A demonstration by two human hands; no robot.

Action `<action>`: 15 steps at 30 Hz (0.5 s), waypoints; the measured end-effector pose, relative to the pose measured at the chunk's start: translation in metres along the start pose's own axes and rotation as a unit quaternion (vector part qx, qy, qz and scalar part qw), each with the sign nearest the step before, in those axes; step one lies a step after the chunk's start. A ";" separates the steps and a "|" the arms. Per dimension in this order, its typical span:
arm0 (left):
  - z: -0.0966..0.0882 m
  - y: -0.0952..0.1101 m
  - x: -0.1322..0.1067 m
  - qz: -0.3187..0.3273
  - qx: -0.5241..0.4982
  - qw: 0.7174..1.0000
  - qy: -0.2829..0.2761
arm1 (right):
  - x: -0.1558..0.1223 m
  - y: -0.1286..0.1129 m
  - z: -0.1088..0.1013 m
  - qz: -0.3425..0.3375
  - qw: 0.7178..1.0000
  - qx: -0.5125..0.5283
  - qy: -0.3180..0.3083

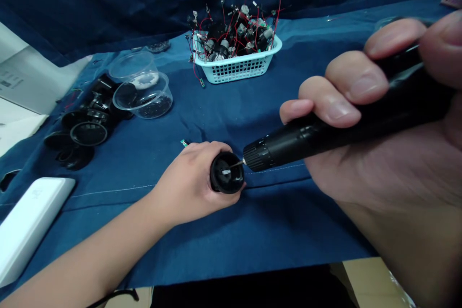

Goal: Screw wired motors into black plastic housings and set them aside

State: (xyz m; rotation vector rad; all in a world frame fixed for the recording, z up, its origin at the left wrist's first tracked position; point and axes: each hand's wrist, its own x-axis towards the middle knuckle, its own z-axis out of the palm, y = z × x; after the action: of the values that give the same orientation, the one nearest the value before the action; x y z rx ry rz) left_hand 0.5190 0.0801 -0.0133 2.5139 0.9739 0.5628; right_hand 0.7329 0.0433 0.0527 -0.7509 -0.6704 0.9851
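Observation:
My left hand is wrapped round a black cylindrical housing, its open end facing up toward me. A small whitish piece shows inside it. In my right hand is a black electric screwdriver, gripped along its body and pointing left and down. Its thin bit reaches into the mouth of the housing; whether the tip touches a screw is too small to tell. A small green circuit piece sticks out behind my left knuckles.
At the back stands a light blue basket full of motors and red wires. Clear plastic tubs and a pile of black round parts lie at left. Nearer is a white box-shaped device. Blue cloth covers the table.

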 end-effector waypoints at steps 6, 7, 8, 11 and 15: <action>0.002 0.002 0.002 -0.009 -0.006 1.000 -0.011 | -0.001 -0.004 0.003 0.021 0.999 -0.042 -0.008; 0.002 0.002 0.003 -0.010 -0.007 1.000 -0.012 | -0.001 -0.005 0.004 0.029 0.998 -0.045 -0.012; 0.002 0.002 0.003 -0.011 -0.008 1.000 -0.014 | -0.001 -0.005 0.004 0.028 0.999 -0.043 -0.016; 0.002 0.003 0.003 -0.015 -0.012 1.000 -0.020 | 0.000 -0.005 0.002 0.015 0.998 -0.046 -0.028; 0.002 0.005 0.003 -0.020 -0.016 0.999 -0.029 | 0.003 -0.001 -0.003 -0.003 0.997 -0.062 -0.053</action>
State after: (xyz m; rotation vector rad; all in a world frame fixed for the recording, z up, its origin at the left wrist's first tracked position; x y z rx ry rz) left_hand 0.5244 0.0785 -0.0116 2.4635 0.9841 0.4852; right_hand 0.7369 0.0447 0.0522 -0.8091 -0.8305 0.9903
